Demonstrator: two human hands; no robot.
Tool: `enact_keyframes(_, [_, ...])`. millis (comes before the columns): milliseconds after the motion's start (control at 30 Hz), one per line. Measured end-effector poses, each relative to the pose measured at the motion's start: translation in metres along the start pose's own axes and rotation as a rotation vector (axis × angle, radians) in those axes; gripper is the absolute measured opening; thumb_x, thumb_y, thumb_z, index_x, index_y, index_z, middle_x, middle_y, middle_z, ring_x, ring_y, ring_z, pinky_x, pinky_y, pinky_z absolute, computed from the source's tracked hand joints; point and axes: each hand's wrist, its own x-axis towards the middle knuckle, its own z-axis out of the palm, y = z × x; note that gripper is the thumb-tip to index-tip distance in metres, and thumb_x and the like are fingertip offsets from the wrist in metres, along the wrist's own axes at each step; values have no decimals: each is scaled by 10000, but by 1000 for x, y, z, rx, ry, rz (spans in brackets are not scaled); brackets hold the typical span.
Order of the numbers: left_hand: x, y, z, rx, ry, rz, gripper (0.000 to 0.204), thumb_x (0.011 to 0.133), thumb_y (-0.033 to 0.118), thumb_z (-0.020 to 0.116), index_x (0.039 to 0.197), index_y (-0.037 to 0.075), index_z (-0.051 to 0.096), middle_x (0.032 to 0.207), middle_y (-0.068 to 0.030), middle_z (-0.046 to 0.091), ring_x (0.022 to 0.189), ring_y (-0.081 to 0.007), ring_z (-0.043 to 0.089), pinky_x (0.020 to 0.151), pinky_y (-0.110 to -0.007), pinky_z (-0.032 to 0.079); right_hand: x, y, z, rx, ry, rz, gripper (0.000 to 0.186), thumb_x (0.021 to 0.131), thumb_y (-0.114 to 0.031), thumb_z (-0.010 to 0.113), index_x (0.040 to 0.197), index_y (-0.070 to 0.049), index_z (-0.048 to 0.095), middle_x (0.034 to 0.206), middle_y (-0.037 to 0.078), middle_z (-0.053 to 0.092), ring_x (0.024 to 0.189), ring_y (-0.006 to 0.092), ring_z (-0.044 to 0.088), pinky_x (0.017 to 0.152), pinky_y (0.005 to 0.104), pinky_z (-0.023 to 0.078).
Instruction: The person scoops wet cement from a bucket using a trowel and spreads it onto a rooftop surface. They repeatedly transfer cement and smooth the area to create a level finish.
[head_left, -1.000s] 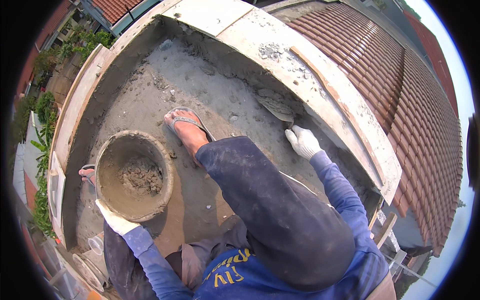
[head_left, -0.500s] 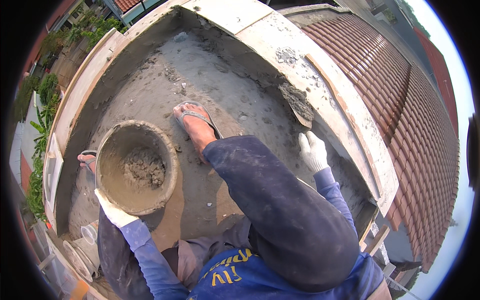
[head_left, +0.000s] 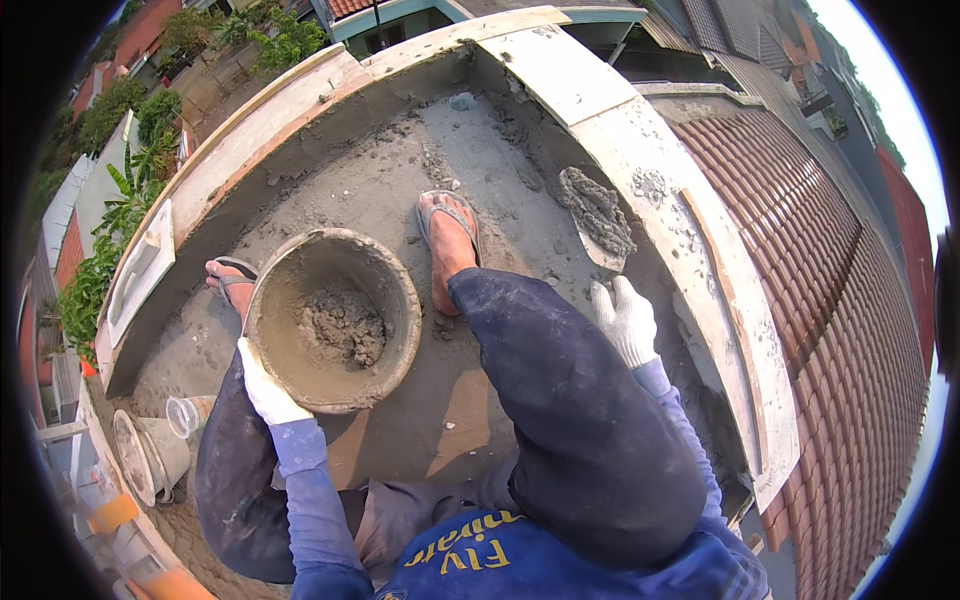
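My gloved left hand [head_left: 270, 385] grips the rim of a grey bucket [head_left: 265, 300] that holds a lump of wet mortar [head_left: 345, 325], between my feet. At right, my gloved right hand [head_left: 623, 322] is closed on a trowel, its handle mostly hidden; the blade [head_left: 605, 253] carries a thick load of mortar beside the inner face of the curved ledge [head_left: 690, 250]. Rough mortar lines that face. My sandalled right foot [head_left: 450, 245] stands on the grey slab [head_left: 390, 170]; my left foot [head_left: 230, 285] is just beyond the bucket.
A white float [head_left: 140, 275] rests on the left ledge. Nested buckets [head_left: 150, 455] and a clear cup [head_left: 187, 415] sit at lower left. Beyond the ledge are a tiled roof [head_left: 840, 380] on the right and plants [head_left: 115, 270] with lower buildings on the left, past a drop.
The view has swung, shifting the ledge and feet rightward in the picture. The trowel in my right hand has turned, its heap of mortar now facing up. My left hand stays on the bucket.
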Motion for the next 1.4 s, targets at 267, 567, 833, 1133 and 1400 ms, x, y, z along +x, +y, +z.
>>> enact_keyframes(267, [-6,-6,7,-82,-13,-84,630,1169,528,552,1589,59,578,1560,-118,640,1372,-276,640,1173,-446,520,218,-84,76,888,-444,342,413,1145,-382,601,1168,29,627,904,127,668,665,215,683,553,391,646])
enact_keyframes(567, [-17,9,9,-120,32,-94,629,1169,512,571,1599,53,567,1573,-111,628,1377,-266,623,1176,-427,501,188,-96,63,1098,-411,387,391,1158,-424,599,1180,-35,632,885,95,650,640,187,651,548,360,611])
enact_keyframes(833, [-14,7,6,-156,24,-82,606,1178,498,560,1598,61,568,1561,-101,633,1377,-251,623,1177,-420,501,131,-90,60,713,-401,237,379,1155,-405,565,1084,-37,621,855,88,617,590,203,672,532,375,592])
enact_keyframes(1133, [-11,5,2,-165,18,-88,591,1187,477,548,1596,50,566,1564,-104,632,1382,-251,624,1183,-423,500,149,-108,116,1335,-266,502,374,1174,-442,552,1178,-78,633,910,73,619,659,187,626,552,388,594])
enact_keyframes(1400, [-6,0,-11,-251,-13,-129,566,1181,473,564,1551,49,618,1523,-111,681,1340,-262,664,1160,-444,531,110,-70,110,1365,-213,580,323,1175,-428,558,1184,-112,621,878,59,609,612,175,590,491,369,519])
